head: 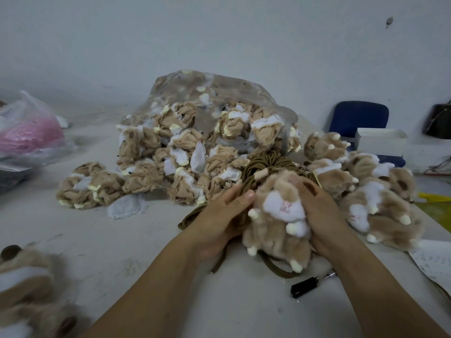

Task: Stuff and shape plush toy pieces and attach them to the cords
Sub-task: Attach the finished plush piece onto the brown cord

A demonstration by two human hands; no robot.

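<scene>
The left hand (227, 215) and right hand (319, 211) grip a tan-and-white plush toy (280, 223) between them, fingers curled on its sides, the right thumb pressing into its head. Brown cords (266, 162) lie just beyond and beneath the hands. Farther out, a clear bag (219, 86) holds limp unstuffed pieces (180, 140), and those deep inside are hazy behind the plastic. Stuffed toys (378, 191) are piled to the right of the right hand.

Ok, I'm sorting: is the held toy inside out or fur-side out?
Fur-side out: the plush toy shows fluffy fur and white muzzle.
</scene>
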